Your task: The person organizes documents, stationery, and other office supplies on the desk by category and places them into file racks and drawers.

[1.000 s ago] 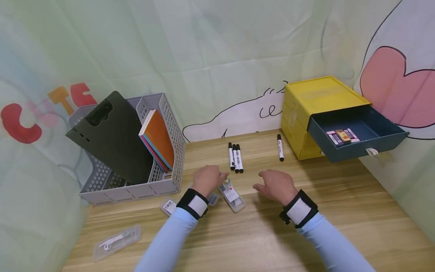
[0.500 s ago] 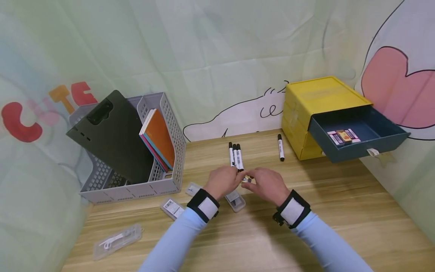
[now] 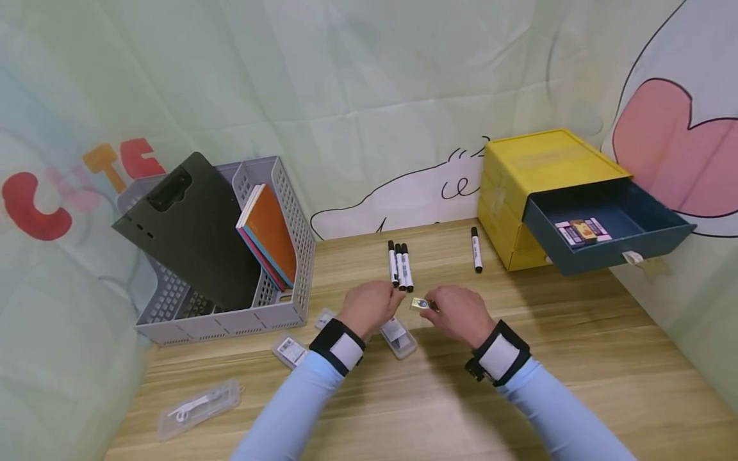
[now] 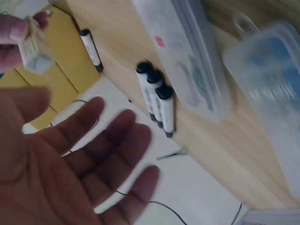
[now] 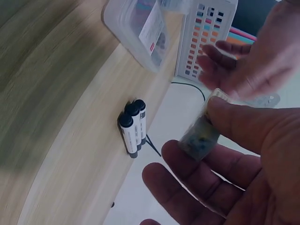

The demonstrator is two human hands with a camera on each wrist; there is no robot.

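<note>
Hands and block above a table, seen from the head and both wrists. Your right hand (image 3: 459,314) pinched a small, pale yellow rectangular block with printed sides (image 3: 419,304) between thumb and fingers, raised above the light brown wood-grained table (image 3: 432,410). Your left hand (image 3: 369,308) was just beside the block but apart from it — its fingers loosely bent and spread, with nothing between them.

Beneath your left hand, partly covered by it, lay a labelled translucent plastic case (image 3: 399,339); two more pale labelled plastic cases, one nearer you (image 3: 290,351) and one farther off (image 3: 325,318), lay to its left. Beyond both hands three white cylindrical markers with black caps (image 3: 400,266) lay side by side, while a single white marker with a black cap (image 3: 476,251) lay near the yellow box-shaped cabinet (image 3: 553,153). The cabinet's dark blue drawer (image 3: 623,253) stood pulled out, with small printed boxes (image 3: 583,232) inside.

At left, a grey perforated plastic basket (image 3: 225,328) held a tilted dark clipboard (image 3: 202,250) and thin books with an orange cover (image 3: 272,237) — leaning in the right-hand compartment.
</note>
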